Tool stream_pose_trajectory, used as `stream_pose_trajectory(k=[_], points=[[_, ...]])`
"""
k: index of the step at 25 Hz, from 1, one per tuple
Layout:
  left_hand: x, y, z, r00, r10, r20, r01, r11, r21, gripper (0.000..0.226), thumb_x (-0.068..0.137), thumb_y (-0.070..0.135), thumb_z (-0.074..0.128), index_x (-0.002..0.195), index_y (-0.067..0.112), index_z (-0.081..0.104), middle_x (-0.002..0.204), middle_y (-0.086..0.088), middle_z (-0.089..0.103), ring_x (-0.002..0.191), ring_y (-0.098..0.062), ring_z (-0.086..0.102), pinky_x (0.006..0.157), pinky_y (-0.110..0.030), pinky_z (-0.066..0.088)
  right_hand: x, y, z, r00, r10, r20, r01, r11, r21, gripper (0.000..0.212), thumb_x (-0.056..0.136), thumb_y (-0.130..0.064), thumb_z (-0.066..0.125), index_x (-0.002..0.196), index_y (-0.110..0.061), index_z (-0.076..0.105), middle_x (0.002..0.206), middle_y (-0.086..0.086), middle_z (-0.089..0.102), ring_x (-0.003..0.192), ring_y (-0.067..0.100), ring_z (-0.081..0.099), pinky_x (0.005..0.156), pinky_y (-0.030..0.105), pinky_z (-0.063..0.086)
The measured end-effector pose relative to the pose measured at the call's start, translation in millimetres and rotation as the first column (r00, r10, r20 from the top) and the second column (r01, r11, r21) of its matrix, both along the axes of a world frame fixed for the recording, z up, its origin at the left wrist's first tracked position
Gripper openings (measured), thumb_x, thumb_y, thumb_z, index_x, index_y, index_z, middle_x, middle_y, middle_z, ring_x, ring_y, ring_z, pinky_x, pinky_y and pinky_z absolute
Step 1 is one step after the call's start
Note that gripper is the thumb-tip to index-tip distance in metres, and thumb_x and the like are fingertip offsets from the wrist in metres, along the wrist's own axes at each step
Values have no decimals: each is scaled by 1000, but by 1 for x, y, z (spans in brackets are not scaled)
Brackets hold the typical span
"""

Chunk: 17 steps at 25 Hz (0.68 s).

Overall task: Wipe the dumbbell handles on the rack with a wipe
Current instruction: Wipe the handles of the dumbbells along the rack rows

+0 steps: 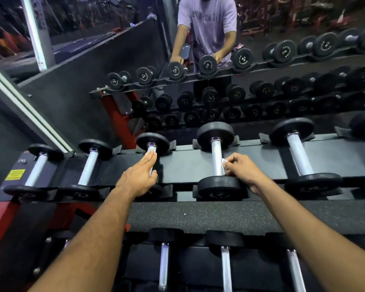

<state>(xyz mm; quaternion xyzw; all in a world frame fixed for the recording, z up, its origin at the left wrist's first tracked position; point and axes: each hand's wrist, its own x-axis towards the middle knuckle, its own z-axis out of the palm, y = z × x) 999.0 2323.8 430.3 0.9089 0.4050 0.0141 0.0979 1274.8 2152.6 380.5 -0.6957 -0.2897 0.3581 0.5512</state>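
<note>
Head view, top tier of rack point(261, 163), black padded cradles, five dumbbells in a row, handles running away from camera. Right hand point(243, 168) at fourth dumbbell from left point(217, 163): fingers curled, pinching small white wipe point(224, 165) against right side of knurled steel handle point(216, 159), toward near end, just above near head. Right grip closed on wipe, only a small part of it visible past fingertips. Left hand point(140, 175) on third dumbbell point(153, 145): fingers straight and together, laid flat along its handle, palm covering most of it; far end of handle and far head visible past fingertips, near head hidden under wrist. Left grip open, pressing, nothing pinched (thumb lying at right side of the bar; underside of hand not visible). Two smaller dumbbells point(89, 165) left of left hand, untouched; one larger dumbbell point(299, 154) right of right hand, untouched. Yellow warning label point(14, 174) on rack frame at far left. Lower tier point(198, 220) with speckled rubber strip, three more handles below between forearms. Mirror point(198, 60) behind rack, reflecting rack rows and a person in a lilac T-shirt with both hands at top tier.
</note>
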Motion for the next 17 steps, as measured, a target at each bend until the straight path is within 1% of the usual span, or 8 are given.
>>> stream_pose_trajectory(k=[3,5,7,9,11,12,14,17], points=[[0,-1,2,1000,-4,-3,4,1000,8,69,100,34,39,159,41,3,164,25,-3,144,-15,37,106,-40,42,4,-14,0,984,115,138,-109,993,-50,10,86,-17,70,80,-14,63,75,-1,69,71,9,60,74,28,47],[2,-4,3,1000,-4,-3,4,1000,9,69,101,35,38,159,40,2,164,24,-4,146,-14,34,108,-40,41,9,-10,11,891,143,431,-120,989,-81,9,86,-21,71,80,-18,65,75,-6,69,69,9,61,72,29,49],[3,-6,4,1000,-13,-6,13,1000,24,69,102,35,38,160,37,1,165,23,-5,147,-13,32,107,-39,41,13,5,32,598,139,790,-160,986,-53,4,88,-16,65,85,-19,66,83,-6,64,74,11,58,69,32,48],[3,-7,5,1000,-21,-9,21,999,34,69,102,35,39,161,35,2,166,21,-5,148,-12,29,107,-37,41,14,27,52,141,134,981,-307,948,-86,12,84,-6,63,87,-18,64,87,-4,58,78,15,55,66,31,47],[2,-8,6,1000,-26,-5,27,999,40,69,102,35,39,161,34,3,165,22,-6,149,-11,28,106,-37,42,19,50,64,-291,134,947,-427,868,-254,14,77,-3,66,80,-15,62,78,0,58,70,21,56,59,34,46],[2,-7,7,1000,-27,-7,27,999,40,69,102,35,39,161,34,3,165,22,-6,148,-11,29,106,-37,42,21,59,68,-441,148,885,-452,815,-362,12,76,-3,66,77,-14,61,74,2,58,66,23,56,56,35,46],[2,-8,8,1000,-21,-14,22,999,38,68,102,35,38,161,34,4,165,22,-6,147,-13,32,105,-38,43,21,72,75,-614,251,749,-404,715,-570,9,81,-4,62,76,-12,62,74,3,62,68,27,58,58,38,47],[2,-8,5,1000,-24,-8,24,998,54,68,102,36,39,161,33,4,165,22,-6,149,-12,28,108,-38,42,21,84,81,-698,442,564,-208,628,-750,12,90,-10,52,87,-11,63,88,4,67,84,29,62,71,42,50]])
